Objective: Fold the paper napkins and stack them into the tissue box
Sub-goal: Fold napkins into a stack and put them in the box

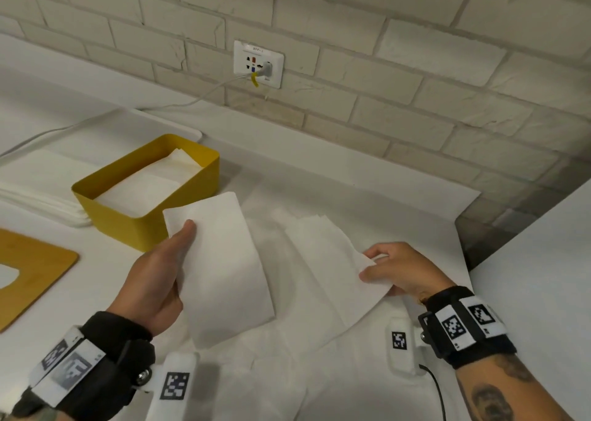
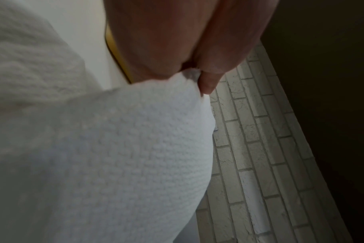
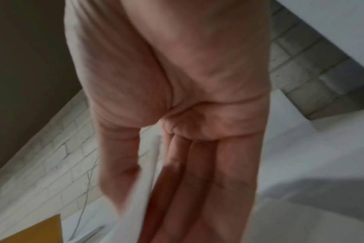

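Beside the yellow box | folded napkin pinched by left hand, held just above table | next napkin pinched at its edge by right hand | folded napkin best laid flat and squared onto stack inside box.

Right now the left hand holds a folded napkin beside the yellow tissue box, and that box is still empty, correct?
Not quite. The left hand does hold a folded napkin beside the yellow tissue box, but the box is not empty: the head view shows folded napkins already stacked inside it.
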Tool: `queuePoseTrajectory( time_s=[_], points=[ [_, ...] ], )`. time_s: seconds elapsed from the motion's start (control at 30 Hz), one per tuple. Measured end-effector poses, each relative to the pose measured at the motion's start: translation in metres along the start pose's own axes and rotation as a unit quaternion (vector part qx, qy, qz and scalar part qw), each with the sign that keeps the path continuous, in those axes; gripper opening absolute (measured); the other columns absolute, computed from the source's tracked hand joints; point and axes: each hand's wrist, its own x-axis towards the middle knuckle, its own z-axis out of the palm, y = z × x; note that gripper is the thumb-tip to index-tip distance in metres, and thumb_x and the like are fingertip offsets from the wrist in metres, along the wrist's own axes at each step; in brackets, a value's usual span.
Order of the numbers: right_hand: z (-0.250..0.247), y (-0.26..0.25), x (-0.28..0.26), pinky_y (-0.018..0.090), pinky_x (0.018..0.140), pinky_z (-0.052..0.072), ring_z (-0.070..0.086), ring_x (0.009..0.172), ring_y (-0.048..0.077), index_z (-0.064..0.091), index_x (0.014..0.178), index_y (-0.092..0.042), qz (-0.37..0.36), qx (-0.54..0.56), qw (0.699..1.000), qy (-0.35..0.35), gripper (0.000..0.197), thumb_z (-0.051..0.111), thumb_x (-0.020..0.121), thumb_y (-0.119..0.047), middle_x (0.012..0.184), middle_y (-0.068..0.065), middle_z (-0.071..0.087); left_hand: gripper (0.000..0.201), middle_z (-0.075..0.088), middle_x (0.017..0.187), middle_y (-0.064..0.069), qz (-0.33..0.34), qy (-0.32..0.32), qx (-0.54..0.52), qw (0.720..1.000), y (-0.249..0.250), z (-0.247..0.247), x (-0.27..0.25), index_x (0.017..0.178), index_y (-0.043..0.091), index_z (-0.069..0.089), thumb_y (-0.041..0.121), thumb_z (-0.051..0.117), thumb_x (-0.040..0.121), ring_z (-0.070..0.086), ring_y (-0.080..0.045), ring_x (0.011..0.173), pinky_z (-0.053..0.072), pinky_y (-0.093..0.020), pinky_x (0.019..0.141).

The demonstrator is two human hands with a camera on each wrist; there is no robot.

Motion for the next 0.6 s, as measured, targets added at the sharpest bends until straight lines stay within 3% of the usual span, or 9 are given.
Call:
queuePoseTrajectory(
  time_s=[0.1, 0.17, 0.27, 0.37, 0.47, 0.53, 0.6],
  points=[
    [-0.004, 0.007, -0.001, 0.048, 0.084, 0.062, 0.077, 0.087, 0.029, 0.075, 0.099, -0.013, 0.028, -0.016, 0.998, -0.048, 0.026, 0.085, 0.076, -0.015, 0.094, 0.009, 0.079, 0.028, 0.079, 0.109, 0.001, 0.002, 0.011, -0.007, 1.0, 0.001, -0.006, 0.0, 0.127, 0.025, 0.063, 0.033, 0.058, 0.101, 0.077, -0.019, 0.091, 0.055, -0.046, 0.081],
    [-0.002, 0.004, 0.004, 0.046, 0.086, 0.061, 0.077, 0.087, 0.027, 0.076, 0.098, -0.015, 0.022, -0.008, 0.999, -0.037, 0.028, 0.087, 0.076, -0.027, 0.092, 0.006, 0.079, 0.03, 0.079, 0.11, 0.001, 0.0, 0.012, -0.006, 1.0, 0.0, -0.007, 0.001, 0.129, 0.026, 0.061, 0.034, 0.058, 0.1, 0.078, -0.019, 0.091, 0.055, -0.046, 0.079],
    [0.009, -0.007, 0.012, 0.035, 0.083, 0.059, 0.075, 0.088, 0.022, 0.076, 0.098, -0.02, -0.037, -0.017, 0.998, 0.045, 0.02, 0.083, 0.081, -0.026, 0.094, 0.003, 0.078, 0.032, 0.079, 0.11, 0.001, -0.004, 0.006, 0.004, 1.0, -0.002, -0.004, 0.0, 0.13, 0.026, 0.061, 0.036, 0.058, 0.1, 0.077, -0.02, 0.092, 0.055, -0.046, 0.079],
    [0.027, -0.026, -0.001, 0.015, 0.072, 0.048, 0.067, 0.087, 0.011, 0.073, 0.103, -0.024, -0.123, -0.062, 0.986, 0.098, 0.019, 0.079, 0.085, -0.028, 0.097, -0.002, 0.071, 0.033, 0.078, 0.113, 0.0, -0.006, 0.005, 0.003, 1.0, 0.0, -0.007, -0.001, 0.131, 0.024, 0.063, 0.036, 0.057, 0.1, 0.077, -0.021, 0.096, 0.055, -0.044, 0.08],
    [0.053, -0.041, -0.03, 0.003, 0.068, 0.041, 0.06, 0.081, -0.004, 0.071, 0.102, -0.033, -0.181, -0.118, 0.976, -0.006, 0.016, 0.077, 0.088, -0.034, 0.094, -0.012, 0.067, 0.035, 0.078, 0.114, 0.0, -0.004, 0.017, -0.005, 1.0, 0.001, -0.014, -0.001, 0.133, 0.024, 0.062, 0.036, 0.057, 0.101, 0.077, -0.02, 0.095, 0.054, -0.043, 0.079],
    [0.066, -0.044, -0.042, 0.007, 0.072, 0.044, 0.063, 0.081, -0.008, 0.073, 0.104, -0.036, -0.167, -0.139, 0.968, -0.126, 0.022, 0.077, 0.085, -0.045, 0.095, -0.013, 0.071, 0.035, 0.078, 0.113, 0.001, 0.0, 0.023, -0.009, 1.0, 0.001, -0.016, -0.001, 0.133, 0.025, 0.061, 0.036, 0.057, 0.101, 0.077, -0.02, 0.093, 0.054, -0.043, 0.078],
    [0.067, -0.044, -0.04, 0.014, 0.071, 0.05, 0.07, 0.08, -0.001, 0.075, 0.104, -0.033, -0.153, -0.096, 0.97, -0.164, 0.026, 0.076, 0.084, -0.049, 0.096, -0.011, 0.074, 0.033, 0.078, 0.112, 0.001, -0.001, 0.019, -0.011, 1.0, 0.001, -0.016, -0.001, 0.131, 0.024, 0.062, 0.035, 0.057, 0.101, 0.077, -0.019, 0.092, 0.054, -0.043, 0.078]
  ],
)
